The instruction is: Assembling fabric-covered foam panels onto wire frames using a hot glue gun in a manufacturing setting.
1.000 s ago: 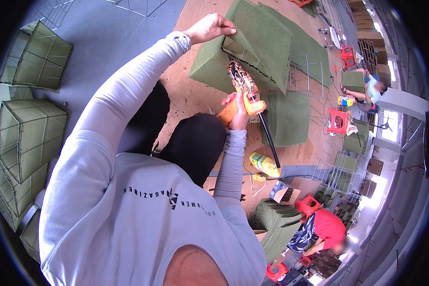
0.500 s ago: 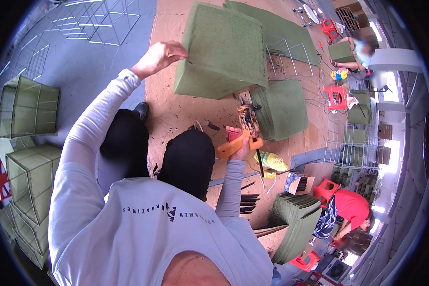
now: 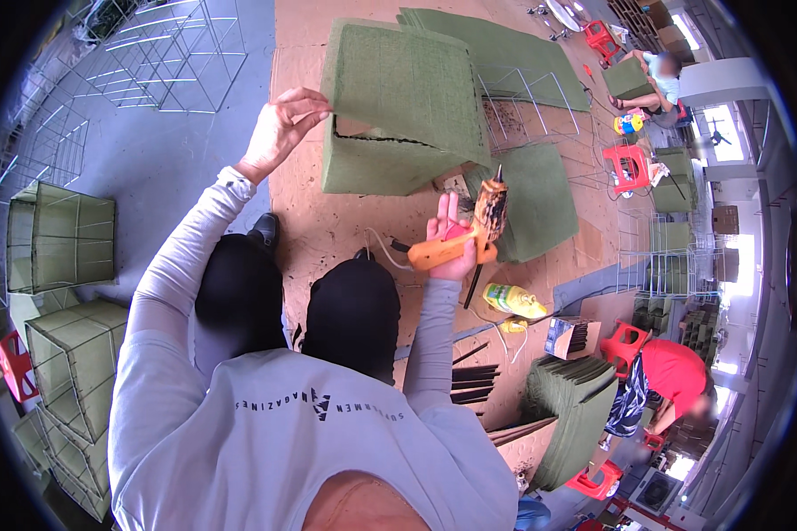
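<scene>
Cardboard floor (image 3: 328,221): left hand (image 3: 279,133) pinches green panel (image 3: 403,75); right hand (image 3: 452,239) grips glue gun (image 3: 469,234).

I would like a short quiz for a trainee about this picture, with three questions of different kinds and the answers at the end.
1. True or false: the left hand holds the edge of the top panel of the green felt-covered cube.
2. What does the right hand grip? A) the yellow plastic bottle B) the orange glue gun C) a red stool
3. Fill in: the cube rests on a brown ____ floor sheet.

Key: 1 true; 2 B; 3 cardboard.
</scene>
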`<move>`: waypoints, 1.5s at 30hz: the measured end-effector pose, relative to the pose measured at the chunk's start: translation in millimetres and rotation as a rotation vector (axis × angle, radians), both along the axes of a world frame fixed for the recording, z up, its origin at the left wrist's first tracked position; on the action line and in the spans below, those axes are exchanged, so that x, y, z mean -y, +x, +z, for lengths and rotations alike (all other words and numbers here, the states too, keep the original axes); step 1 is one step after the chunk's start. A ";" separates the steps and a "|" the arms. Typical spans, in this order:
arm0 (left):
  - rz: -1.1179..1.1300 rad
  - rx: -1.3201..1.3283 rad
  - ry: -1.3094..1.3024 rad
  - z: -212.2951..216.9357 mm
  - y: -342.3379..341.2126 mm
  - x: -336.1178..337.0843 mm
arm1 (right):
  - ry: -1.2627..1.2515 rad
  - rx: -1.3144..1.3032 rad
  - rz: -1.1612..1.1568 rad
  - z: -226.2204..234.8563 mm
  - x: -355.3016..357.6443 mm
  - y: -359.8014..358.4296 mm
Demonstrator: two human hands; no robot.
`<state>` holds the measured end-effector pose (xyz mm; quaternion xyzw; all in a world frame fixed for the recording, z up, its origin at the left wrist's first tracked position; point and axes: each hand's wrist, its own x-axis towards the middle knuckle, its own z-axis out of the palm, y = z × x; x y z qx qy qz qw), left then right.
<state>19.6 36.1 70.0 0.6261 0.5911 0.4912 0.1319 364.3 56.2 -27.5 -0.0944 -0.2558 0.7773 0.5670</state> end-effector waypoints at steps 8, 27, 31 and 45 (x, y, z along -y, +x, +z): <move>0.006 0.130 0.004 10.0 11.1 -9.7 | 0.072 0.055 -0.002 27.2 -36.7 -32.6; -0.005 0.145 -0.076 2.9 5.7 -0.6 | 0.052 0.145 0.072 30.0 -33.7 -13.6; -0.018 0.068 -0.101 -8.6 -2.5 2.6 | -0.057 0.040 0.155 -21.5 3.8 28.1; -0.114 -0.142 -0.125 -26.4 -6.1 6.9 | -0.366 0.421 -0.443 -97.4 112.2 138.1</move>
